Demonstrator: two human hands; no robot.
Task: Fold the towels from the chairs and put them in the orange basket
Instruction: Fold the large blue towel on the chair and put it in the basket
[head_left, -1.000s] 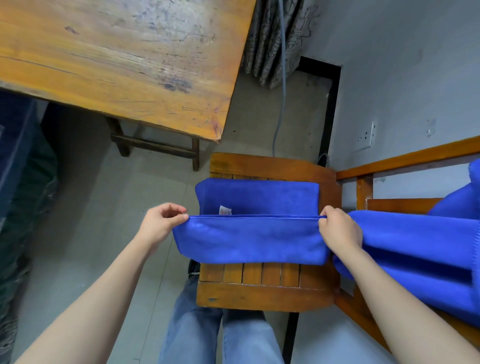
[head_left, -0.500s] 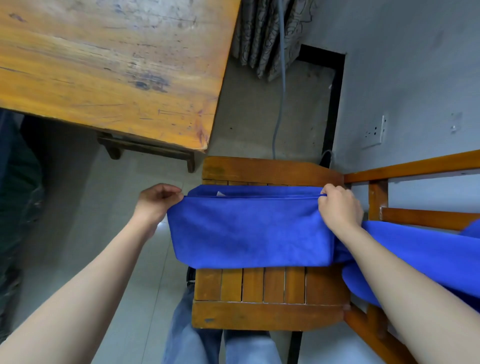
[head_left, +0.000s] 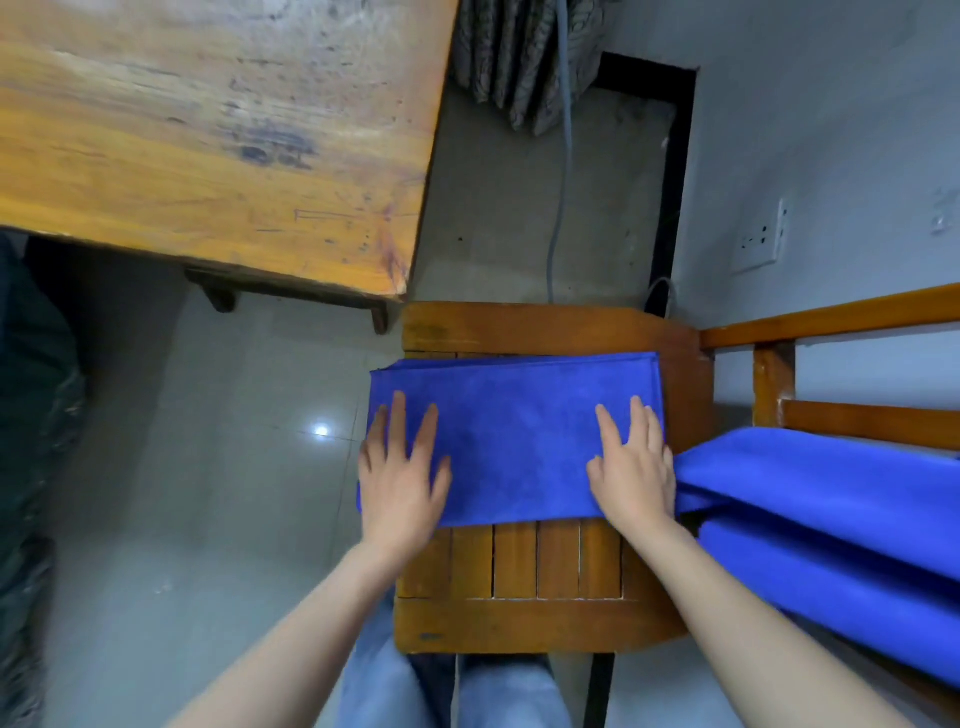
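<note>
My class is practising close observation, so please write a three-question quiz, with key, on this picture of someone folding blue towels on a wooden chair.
1. True or false: the left hand and the right hand both lie flat on the folded towel.
2. The folded towel lies on: A) the table; B) the chair seat; C) the floor.
3. What hangs over the second chair at the right?
Key: 1 true; 2 B; 3 another blue towel.

"What is on the wooden chair (head_left: 519, 623)?"
"A folded blue towel (head_left: 519, 441) lies flat on its seat. The front slats stick out from under it."
"And next to it?"
"A second chair (head_left: 831, 317) on the right, with more blue cloth (head_left: 831, 509) draped over it. Both stand on the grey floor (head_left: 208, 467)."
</note>
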